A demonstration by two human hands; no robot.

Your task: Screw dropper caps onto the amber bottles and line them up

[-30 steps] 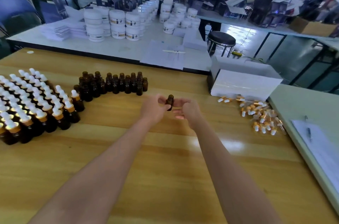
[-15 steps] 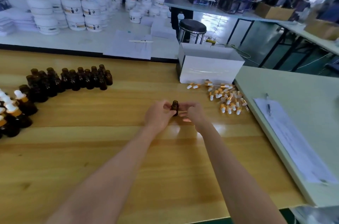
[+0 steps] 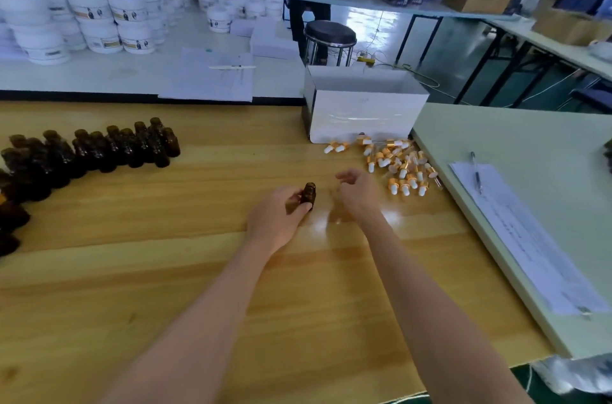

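Note:
My left hand (image 3: pixel 276 219) grips a small uncapped amber bottle (image 3: pixel 308 193) upright over the wooden table (image 3: pixel 165 271). My right hand (image 3: pixel 359 193) hovers just right of it, fingers loosely curled and holding nothing. A loose pile of dropper caps (image 3: pixel 395 165), gold collars with white bulbs, lies to the right of that hand. A cluster of uncapped amber bottles (image 3: pixel 99 148) stands at the left, and more dark bottles sit at the far left edge.
A white open box (image 3: pixel 364 108) stands behind the caps. A pale green table (image 3: pixel 516 151) on the right carries a paper sheet (image 3: pixel 526 238) and a pen (image 3: pixel 476 171). White jars (image 3: pixel 99 19) fill the far table; a stool (image 3: pixel 329 36) stands beyond.
My right hand has let go of the bottle and moved right, toward the caps. The view has swung right, so the capped bottles have left the frame. My left hand still holds the bottle.

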